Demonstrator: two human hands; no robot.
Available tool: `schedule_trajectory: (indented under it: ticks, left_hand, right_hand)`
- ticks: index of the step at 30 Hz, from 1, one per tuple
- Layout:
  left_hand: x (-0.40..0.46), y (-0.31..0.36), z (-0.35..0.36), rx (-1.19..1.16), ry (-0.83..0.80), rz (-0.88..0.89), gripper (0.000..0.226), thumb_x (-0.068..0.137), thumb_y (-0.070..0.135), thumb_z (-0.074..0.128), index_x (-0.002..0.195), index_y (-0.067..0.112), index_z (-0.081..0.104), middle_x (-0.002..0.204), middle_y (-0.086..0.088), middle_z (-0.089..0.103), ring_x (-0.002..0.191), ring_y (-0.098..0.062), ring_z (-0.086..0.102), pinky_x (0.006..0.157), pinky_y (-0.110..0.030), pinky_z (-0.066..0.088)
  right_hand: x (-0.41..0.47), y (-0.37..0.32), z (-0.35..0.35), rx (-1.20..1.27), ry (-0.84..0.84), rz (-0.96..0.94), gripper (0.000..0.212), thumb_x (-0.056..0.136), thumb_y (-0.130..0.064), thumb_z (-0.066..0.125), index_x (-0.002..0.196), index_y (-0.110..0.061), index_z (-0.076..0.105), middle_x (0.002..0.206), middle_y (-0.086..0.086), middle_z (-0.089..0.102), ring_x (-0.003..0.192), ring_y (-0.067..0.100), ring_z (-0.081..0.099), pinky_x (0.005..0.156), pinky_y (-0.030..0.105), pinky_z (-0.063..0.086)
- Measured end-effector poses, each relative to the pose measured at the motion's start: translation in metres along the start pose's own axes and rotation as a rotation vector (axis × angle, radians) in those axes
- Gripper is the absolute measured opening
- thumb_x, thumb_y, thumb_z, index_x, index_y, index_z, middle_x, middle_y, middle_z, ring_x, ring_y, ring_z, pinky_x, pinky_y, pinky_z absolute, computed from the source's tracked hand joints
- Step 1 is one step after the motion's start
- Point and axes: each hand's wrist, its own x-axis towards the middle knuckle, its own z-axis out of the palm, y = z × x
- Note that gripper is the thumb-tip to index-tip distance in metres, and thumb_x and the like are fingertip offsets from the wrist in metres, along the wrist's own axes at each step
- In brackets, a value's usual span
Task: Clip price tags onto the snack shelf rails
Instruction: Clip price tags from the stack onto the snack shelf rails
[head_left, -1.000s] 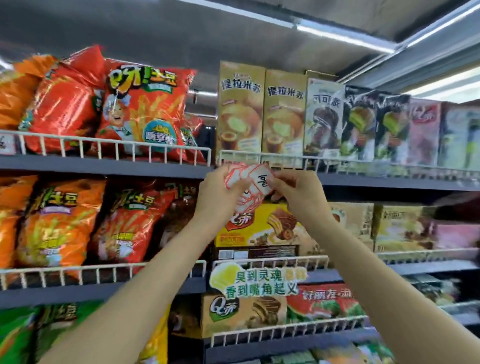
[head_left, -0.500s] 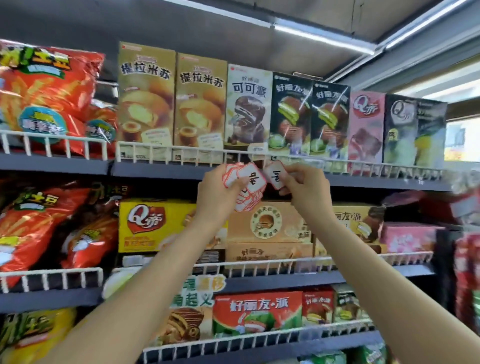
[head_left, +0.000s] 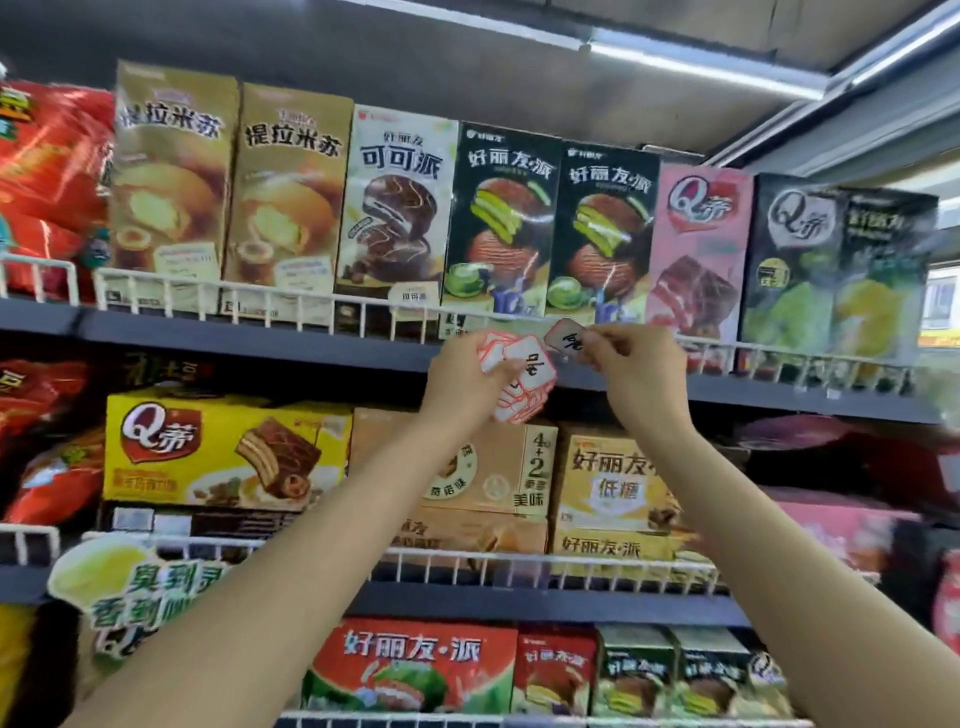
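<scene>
My left hand (head_left: 460, 382) grips a fanned stack of price tags (head_left: 522, 379), white cards with red borders and black writing. My right hand (head_left: 639, 364) pinches a single price tag (head_left: 566, 338) just to the right of the stack, held up at the white wire rail (head_left: 291, 301) of the top shelf. This tag sits in front of the rail below the green-and-black pie boxes (head_left: 501, 223). Both arms reach up from the bottom of the view.
The top shelf holds upright snack boxes: gold (head_left: 171, 176), white cocoa (head_left: 397, 202), pink (head_left: 698, 249), dark (head_left: 795, 260). Red chip bags (head_left: 47, 182) are at the left. Lower shelves carry yellow (head_left: 223, 447) and red (head_left: 415, 665) boxes behind wire rails. A green promo sign (head_left: 135, 587) hangs lower left.
The view has swung right along the shelf, from chip bags to pie boxes. My right hand has pulled one tag away from the stack and raised it to the top rail.
</scene>
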Motion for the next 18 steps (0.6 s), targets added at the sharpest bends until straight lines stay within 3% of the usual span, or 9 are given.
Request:
schedule_trajectory:
  ticks: [5,8,12,16,18]
  left_hand:
    - [0.010,-0.001,0.010,0.037,-0.001,0.004,0.042,0.084,0.022,0.067,0.124,0.010,0.059,0.116,-0.008,0.066,0.107,-0.023,0.061,0.094,-0.042,0.049]
    - [0.011,-0.001,0.015,0.018,-0.029,0.001,0.043,0.084,0.020,0.068,0.124,0.009,0.058,0.113,-0.008,0.068,0.104,-0.022,0.063,0.094,-0.041,0.050]
    - [0.012,-0.005,0.017,0.021,-0.057,0.012,0.049,0.084,0.019,0.068,0.131,0.012,0.054,0.117,-0.007,0.066,0.107,-0.021,0.062,0.095,-0.040,0.050]
    - [0.013,-0.010,0.017,0.047,-0.096,0.032,0.053,0.083,0.020,0.068,0.134,0.015,0.051,0.121,-0.007,0.064,0.108,-0.021,0.062,0.095,-0.042,0.051]
    - [0.012,-0.010,0.015,0.041,-0.092,0.039,0.054,0.083,0.020,0.069,0.134,0.016,0.052,0.121,-0.006,0.064,0.108,-0.020,0.062,0.095,-0.042,0.051]
  right_hand:
    - [0.007,0.009,-0.001,0.004,-0.010,-0.017,0.022,0.092,-0.013,0.053,0.081,-0.005,0.070,0.076,0.011,0.069,0.078,0.028,0.064,0.072,0.039,0.051]
    - [0.014,0.012,-0.002,0.026,0.020,-0.025,0.018,0.091,-0.011,0.054,0.087,-0.006,0.071,0.076,0.010,0.069,0.076,0.025,0.065,0.076,0.041,0.055]
    - [0.021,0.014,0.001,0.025,0.037,-0.055,0.017,0.092,-0.012,0.054,0.101,-0.010,0.069,0.079,0.006,0.069,0.073,0.016,0.063,0.071,0.031,0.054]
    - [0.031,0.015,0.006,-0.057,0.063,-0.134,0.015,0.092,-0.016,0.054,0.096,-0.011,0.068,0.079,-0.001,0.065,0.072,0.014,0.059,0.059,0.021,0.044]
    - [0.036,0.014,0.009,-0.086,0.055,-0.175,0.015,0.093,-0.018,0.053,0.095,-0.011,0.066,0.078,-0.004,0.062,0.073,0.013,0.057,0.057,0.023,0.042]
